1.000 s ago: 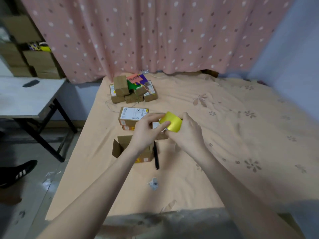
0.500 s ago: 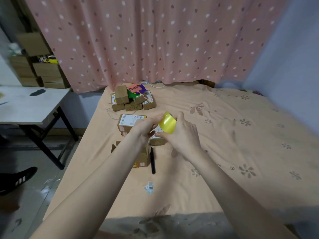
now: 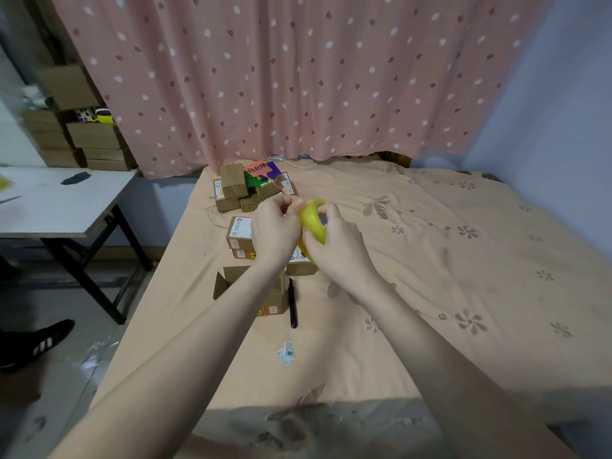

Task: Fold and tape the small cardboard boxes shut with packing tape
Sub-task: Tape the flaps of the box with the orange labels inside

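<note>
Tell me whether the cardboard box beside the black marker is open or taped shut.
Open: the cardboard box has flaps standing up and outward, beside the black marker. The left forearm hides its contents.

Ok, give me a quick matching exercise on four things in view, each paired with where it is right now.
Things:
1. yellow roll of packing tape
2. black marker pen
3. open brown cardboard box
4. small white barcode sticker

Places:
A. on the sheet nearest the camera
B. held in both hands
C. under the left forearm
D. just right of the open box

Pairs: 1-B, 2-D, 3-C, 4-A
</note>
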Motion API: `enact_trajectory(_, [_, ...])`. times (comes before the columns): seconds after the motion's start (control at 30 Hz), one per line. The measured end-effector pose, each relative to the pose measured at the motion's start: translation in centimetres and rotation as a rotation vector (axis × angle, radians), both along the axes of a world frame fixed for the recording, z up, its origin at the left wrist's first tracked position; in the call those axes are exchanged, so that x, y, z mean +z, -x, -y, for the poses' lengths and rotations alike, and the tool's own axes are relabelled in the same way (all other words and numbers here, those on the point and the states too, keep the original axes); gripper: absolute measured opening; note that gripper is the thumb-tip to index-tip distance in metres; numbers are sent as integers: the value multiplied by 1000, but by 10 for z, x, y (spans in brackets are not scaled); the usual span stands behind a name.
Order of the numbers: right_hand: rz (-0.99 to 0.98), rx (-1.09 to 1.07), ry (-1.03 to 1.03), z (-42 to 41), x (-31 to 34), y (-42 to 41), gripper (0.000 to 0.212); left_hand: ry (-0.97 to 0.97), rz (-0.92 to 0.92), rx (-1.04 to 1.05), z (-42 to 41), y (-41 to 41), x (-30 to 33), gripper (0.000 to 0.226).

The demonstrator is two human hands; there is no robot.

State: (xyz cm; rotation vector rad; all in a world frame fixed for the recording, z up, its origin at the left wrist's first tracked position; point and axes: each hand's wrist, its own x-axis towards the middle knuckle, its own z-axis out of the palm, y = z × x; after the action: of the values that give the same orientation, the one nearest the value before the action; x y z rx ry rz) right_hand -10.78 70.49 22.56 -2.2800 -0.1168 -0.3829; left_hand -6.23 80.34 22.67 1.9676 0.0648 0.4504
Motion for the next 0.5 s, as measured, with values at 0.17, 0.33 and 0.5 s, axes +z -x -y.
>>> enact_trajectory(0.17, [-141, -86, -18, -3, 10, -8, 32, 4, 121, 31, 0, 8, 7, 13])
enact_trajectory(0.33, [-221, -89, -86, 0, 14, -14, 29, 77, 183, -59, -9, 15, 18, 14])
enact_trajectory(0.5, [-369, 68, -439, 4, 8, -5, 23, -1, 171, -222, -36, 22, 24, 15])
